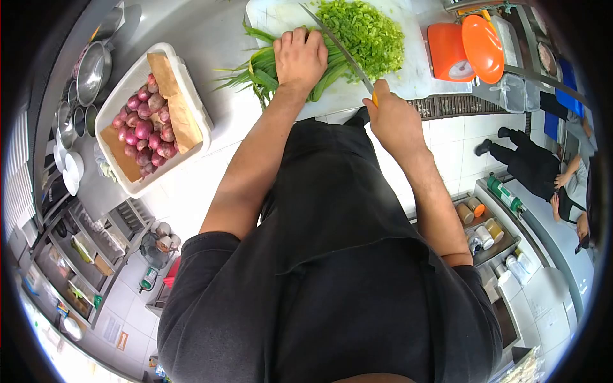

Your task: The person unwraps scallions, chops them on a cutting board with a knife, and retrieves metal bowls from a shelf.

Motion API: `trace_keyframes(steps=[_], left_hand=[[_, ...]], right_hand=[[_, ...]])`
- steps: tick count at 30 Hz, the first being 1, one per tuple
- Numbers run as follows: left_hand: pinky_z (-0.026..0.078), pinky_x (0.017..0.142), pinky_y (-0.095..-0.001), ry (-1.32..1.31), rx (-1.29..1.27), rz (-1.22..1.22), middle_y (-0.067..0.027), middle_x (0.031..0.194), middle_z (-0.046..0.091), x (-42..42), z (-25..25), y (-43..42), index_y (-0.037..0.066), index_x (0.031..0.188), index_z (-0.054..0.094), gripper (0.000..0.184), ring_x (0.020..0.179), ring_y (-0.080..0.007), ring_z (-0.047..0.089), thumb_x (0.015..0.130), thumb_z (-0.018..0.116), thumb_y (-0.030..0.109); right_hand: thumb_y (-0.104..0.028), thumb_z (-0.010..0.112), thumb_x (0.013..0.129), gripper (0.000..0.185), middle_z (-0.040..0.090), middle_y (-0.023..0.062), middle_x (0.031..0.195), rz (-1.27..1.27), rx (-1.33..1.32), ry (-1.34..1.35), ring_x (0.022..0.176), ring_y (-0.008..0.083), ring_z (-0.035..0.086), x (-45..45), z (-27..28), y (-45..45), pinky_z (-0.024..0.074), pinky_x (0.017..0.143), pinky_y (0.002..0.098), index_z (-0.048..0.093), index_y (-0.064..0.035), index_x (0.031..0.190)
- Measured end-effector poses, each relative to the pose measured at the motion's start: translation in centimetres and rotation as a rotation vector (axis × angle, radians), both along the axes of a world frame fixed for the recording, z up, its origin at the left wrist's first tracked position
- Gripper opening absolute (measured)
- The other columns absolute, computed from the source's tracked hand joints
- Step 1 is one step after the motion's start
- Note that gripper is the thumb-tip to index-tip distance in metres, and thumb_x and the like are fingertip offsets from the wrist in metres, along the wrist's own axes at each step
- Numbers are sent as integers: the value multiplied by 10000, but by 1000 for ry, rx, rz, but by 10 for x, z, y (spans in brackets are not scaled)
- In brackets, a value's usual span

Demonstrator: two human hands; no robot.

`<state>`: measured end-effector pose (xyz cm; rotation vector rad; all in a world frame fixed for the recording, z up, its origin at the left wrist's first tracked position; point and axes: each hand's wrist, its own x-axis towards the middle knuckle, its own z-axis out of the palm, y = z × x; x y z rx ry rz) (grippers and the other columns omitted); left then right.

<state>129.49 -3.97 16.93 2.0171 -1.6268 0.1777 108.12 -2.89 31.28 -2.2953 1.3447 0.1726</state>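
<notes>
My left hand (300, 59) presses down on a bunch of long green onions (263, 71) on a white cutting board (408, 86), its fingers curled over the stalks. My right hand (394, 118) is closed around the yellow handle of a knife (341, 50). The long blade points up and to the left, between the whole stalks and a pile of chopped green onion (367, 35). Leafy ends stick out past the board's left side onto the metal counter (220, 38).
A white crate (205, 131) with red onions (143, 129) and brown paper stands at the left. An orange scale (445, 51) with a round pan is right of the board. Metal bowls (94, 67) line the far left. Another person (533, 167) stands at the right.
</notes>
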Motion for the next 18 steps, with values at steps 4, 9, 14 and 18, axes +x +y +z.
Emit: trace_keyframes(steps=[4,9,14,18], left_hand=[[440,902,-481,14,-19,-15,-76,1041,664,2,0,2,131,981,684,103,1017,-315,606,932,678,222],[450,883,-466,47,-47,-34,-78,991,672,3,-4,-2,108,963,669,90,984,-310,616,946,671,197],[461,848,-451,90,-107,-64,-85,944,674,5,-9,-5,101,943,659,77,930,-314,624,933,679,175],[462,856,-454,97,-69,-62,-86,951,670,5,-6,-4,98,950,658,79,934,-315,623,912,681,163]], right_hand=[[-237,626,1032,291,701,255,782,0,-10,2,760,484,696,-1,-3,-2,544,668,584,455,-13,1102],[-241,614,1031,288,719,255,834,16,96,75,811,464,713,-9,-19,-6,558,697,559,479,-7,1131],[-238,604,1032,284,722,270,857,-18,100,-35,863,479,713,19,-75,-29,548,758,583,490,-11,1159],[-239,607,1030,294,720,284,871,-11,116,-40,875,490,711,27,-50,-41,542,781,598,489,-18,1183]])
